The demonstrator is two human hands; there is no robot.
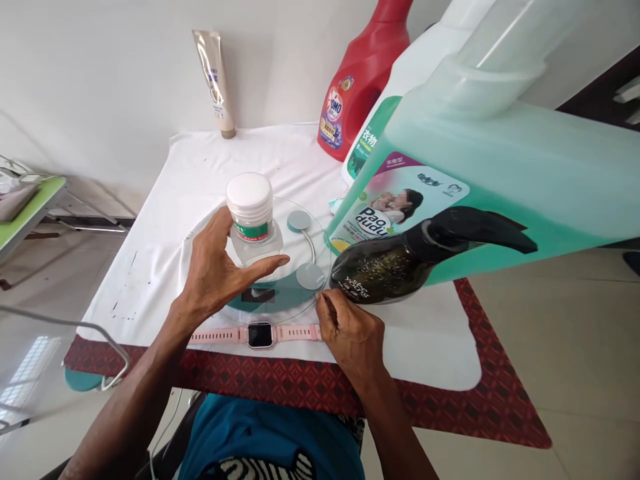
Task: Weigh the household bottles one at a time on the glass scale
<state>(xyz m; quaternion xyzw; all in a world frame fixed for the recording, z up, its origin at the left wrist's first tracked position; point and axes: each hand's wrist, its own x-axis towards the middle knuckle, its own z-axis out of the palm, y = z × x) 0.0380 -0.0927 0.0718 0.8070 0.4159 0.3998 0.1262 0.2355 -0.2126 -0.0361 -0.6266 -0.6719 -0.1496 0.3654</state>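
A jar with a white lid and green label stands upright on a round glass scale. My left hand curves around the jar's left side, thumb stretched out in front and the other fingertips partly hidden behind it. Whether it touches the jar I cannot tell. At the scale's right front edge, my right hand is closed with thumb and forefinger together; what it holds, if anything, is hidden. A smartwatch with a pink strap lies in front of the scale, its right strap end reaching my right hand. Just behind that hand is a dark pump bottle.
A large green liquid jug stands at the right, with a white bottle and a red OMO bottle behind it. A gold tube stands by the wall. White cloth covers the red-patterned table. A cable hangs at left.
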